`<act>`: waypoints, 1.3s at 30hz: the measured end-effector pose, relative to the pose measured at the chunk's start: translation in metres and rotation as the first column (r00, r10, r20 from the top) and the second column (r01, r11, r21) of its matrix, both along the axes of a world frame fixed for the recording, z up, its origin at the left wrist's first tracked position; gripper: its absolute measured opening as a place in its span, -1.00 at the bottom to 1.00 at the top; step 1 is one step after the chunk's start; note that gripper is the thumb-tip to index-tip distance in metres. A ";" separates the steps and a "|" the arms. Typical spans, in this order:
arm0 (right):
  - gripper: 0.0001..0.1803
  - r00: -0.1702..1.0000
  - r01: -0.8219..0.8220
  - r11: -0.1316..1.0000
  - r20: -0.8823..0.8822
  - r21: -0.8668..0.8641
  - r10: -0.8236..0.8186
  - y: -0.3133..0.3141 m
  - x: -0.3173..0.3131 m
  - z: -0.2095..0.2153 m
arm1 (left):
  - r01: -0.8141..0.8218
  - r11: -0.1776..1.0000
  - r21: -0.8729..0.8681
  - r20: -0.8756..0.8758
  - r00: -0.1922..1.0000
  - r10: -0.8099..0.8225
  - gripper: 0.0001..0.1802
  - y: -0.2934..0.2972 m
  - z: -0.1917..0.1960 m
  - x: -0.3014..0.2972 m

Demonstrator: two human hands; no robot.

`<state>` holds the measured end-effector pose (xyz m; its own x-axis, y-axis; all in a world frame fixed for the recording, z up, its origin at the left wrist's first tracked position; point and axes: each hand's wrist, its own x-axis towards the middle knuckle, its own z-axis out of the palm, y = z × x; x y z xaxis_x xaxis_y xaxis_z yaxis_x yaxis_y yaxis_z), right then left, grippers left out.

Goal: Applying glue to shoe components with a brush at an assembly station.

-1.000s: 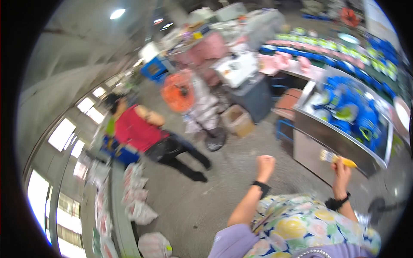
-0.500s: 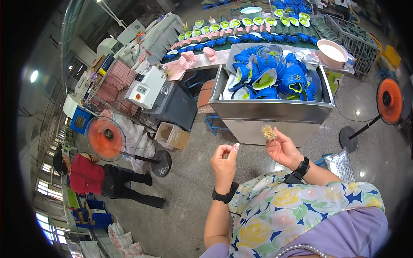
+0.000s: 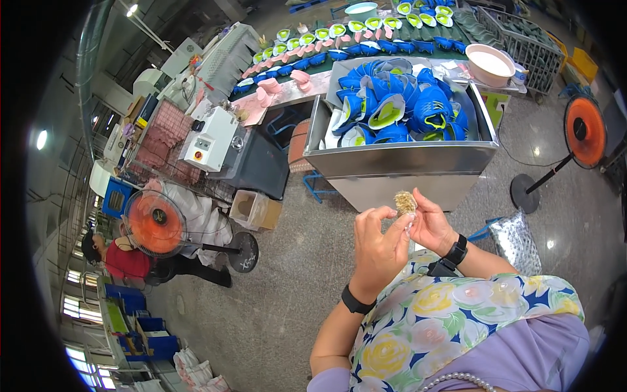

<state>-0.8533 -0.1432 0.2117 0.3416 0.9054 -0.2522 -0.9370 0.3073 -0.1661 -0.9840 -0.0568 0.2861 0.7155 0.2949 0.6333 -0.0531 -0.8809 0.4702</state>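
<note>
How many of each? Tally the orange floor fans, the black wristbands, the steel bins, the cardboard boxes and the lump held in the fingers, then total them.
Orange floor fans: 2
Black wristbands: 2
Steel bin: 1
Cardboard box: 1
Brown crumbly lump: 1
Total: 7

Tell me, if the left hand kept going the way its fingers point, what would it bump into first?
Probably the small brownish crumbly lump pinched in the right hand: the left hand has its fingertips almost on it. Beyond stands the steel bin of blue shoe parts, though depth is unclear.
</note>
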 end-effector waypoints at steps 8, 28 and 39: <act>-0.68 1.000 0.003 0.995 0.004 0.095 -0.003 -0.004 0.000 -0.008 | -0.059 0.971 -0.233 0.068 0.995 0.077 -0.81 -0.008 -0.006 0.002; -0.74 0.944 0.181 0.982 0.270 0.061 -0.191 -0.018 0.005 -0.016 | -0.197 0.971 -0.135 0.001 0.980 0.199 -0.83 -0.013 -0.003 0.007; -0.71 0.883 0.249 0.968 0.419 -0.043 -0.209 -0.016 0.000 -0.022 | -0.253 0.959 -0.125 -0.001 0.967 0.255 -0.77 0.003 -0.035 0.006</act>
